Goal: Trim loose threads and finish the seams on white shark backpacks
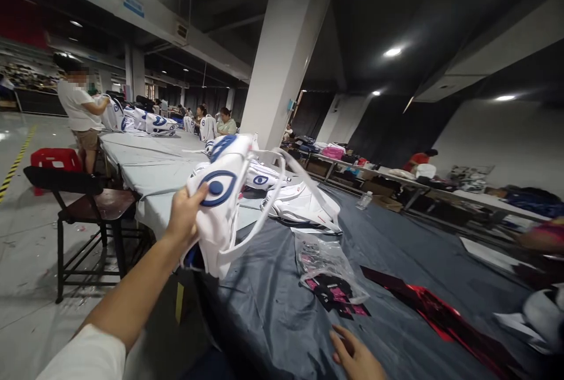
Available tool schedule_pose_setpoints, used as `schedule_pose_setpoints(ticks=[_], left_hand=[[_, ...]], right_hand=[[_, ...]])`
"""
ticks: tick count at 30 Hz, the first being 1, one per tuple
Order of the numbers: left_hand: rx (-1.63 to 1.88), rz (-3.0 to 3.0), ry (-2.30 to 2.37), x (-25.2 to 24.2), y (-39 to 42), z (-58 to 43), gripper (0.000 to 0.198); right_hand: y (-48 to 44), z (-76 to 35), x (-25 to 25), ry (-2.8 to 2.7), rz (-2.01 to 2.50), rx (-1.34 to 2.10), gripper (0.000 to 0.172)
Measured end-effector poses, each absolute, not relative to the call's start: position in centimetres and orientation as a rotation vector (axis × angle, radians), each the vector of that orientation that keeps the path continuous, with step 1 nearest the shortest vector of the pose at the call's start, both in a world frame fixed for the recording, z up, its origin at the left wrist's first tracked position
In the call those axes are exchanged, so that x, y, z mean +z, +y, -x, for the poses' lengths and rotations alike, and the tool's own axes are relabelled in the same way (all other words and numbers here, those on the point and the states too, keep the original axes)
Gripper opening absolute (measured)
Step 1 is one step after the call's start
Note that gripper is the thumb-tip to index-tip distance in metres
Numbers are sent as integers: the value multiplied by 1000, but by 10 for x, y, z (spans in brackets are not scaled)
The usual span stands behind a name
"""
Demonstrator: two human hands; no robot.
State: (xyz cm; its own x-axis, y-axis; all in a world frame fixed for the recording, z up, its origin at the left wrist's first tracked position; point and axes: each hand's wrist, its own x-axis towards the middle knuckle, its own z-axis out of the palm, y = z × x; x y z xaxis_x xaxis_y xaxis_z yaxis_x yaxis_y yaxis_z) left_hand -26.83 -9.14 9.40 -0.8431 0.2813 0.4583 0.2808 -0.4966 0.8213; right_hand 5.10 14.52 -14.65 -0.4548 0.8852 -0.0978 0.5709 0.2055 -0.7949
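My left hand is closed on a white bag with blue eye-shaped patches, raised above the table's left edge. White straps loop off the bag's right side. Low in the view, my right hand is over the dark grey cloth, fingers apart and holding nothing. Just beyond it lies a clear plastic bag with black and pink tags spilling from its mouth. More white bags of the same sort lie on the table behind the held one.
A black chair and a red stool stand at the left. Red shiny strips and a clear bottle lie on the cloth. A pillar rises behind. One person handles bags at the far left; others sit further back.
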Motion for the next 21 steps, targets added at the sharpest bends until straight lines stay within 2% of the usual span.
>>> schedule_pose_setpoints(ticks=[3,8,14,17,21], left_hand=[[2741,-517,1339,65,-117,271,57],[2946,-43,1557,25,-163,309,36],[2829,179,1598,2,-206,315,26],[2715,281,1539,-2,-229,319,22],[2331,227,1728,6,-263,362,55]], right_hand=[[143,-41,-144,-2039,1317,1187,74],[132,-13,-148,-1990,1264,1353,62],[82,81,-149,-1952,1083,1835,46],[54,140,-153,-1939,1024,2010,43],[34,204,-159,-1881,923,2170,46]])
